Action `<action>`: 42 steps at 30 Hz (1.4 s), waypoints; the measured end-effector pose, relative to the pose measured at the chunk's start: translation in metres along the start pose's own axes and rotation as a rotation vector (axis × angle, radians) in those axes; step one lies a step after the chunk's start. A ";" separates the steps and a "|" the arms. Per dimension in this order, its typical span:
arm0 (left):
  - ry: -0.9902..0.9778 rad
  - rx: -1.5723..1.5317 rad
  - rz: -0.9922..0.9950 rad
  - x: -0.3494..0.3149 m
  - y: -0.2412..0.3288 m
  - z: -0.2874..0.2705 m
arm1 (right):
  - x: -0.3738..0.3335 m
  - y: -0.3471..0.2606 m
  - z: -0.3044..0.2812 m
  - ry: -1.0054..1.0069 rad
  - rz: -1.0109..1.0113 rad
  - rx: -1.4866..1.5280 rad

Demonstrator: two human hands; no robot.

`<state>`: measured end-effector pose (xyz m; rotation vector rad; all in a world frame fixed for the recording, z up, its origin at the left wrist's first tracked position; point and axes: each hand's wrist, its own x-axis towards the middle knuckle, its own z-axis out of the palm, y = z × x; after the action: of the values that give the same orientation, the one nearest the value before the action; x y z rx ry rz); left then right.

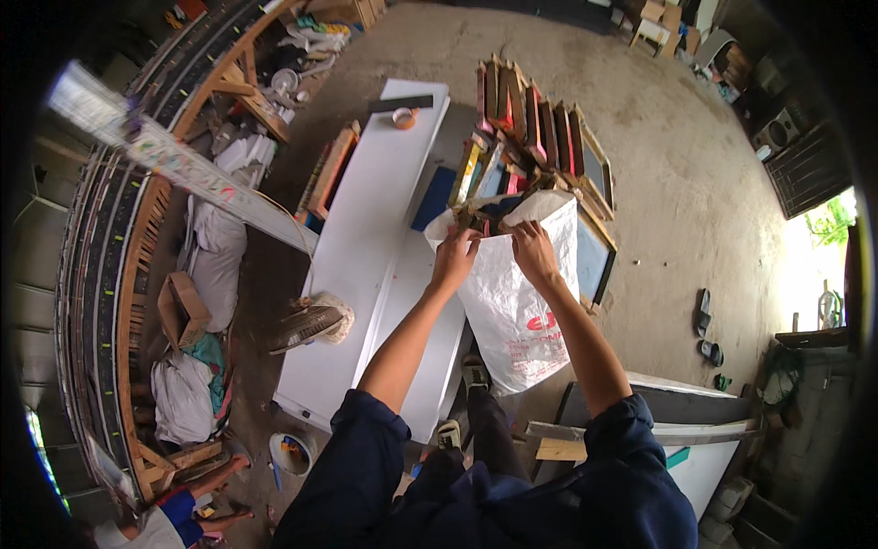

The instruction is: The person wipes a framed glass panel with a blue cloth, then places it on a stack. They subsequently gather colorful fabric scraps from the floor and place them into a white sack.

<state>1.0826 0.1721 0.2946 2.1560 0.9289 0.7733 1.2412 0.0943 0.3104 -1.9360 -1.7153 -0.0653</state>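
Note:
A white woven plastic sack [508, 316] with red print hangs in front of me, its lower end near my feet. My left hand [455, 258] is closed on the near left part of the sack's mouth. About a hand's width away, my right hand [533, 247] pinches the near rim farther right. Just beyond my fingers, dark wooden pieces [480, 218] lie at the mouth; whether they are inside the sack or behind it, I cannot tell. Past them stands a row of wood-framed screens [540, 128] with red and dark edges.
Long white panels [366, 238] lie to the left, bearing a tape roll [403, 118] and a fan head [311, 322]. A bucket [293, 453] stands at lower left, near another person [174, 517]. Sandals [702, 313] lie at right. Boards [677, 425] lean at lower right.

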 end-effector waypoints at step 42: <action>0.097 -0.212 -0.743 -0.985 0.174 -0.061 | -1.062 -0.222 -0.115 -0.580 1.127 0.304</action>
<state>0.5421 -0.6678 0.2131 1.4288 1.4933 0.5609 0.8741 -0.9067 0.0814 -2.4990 -0.5903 1.1671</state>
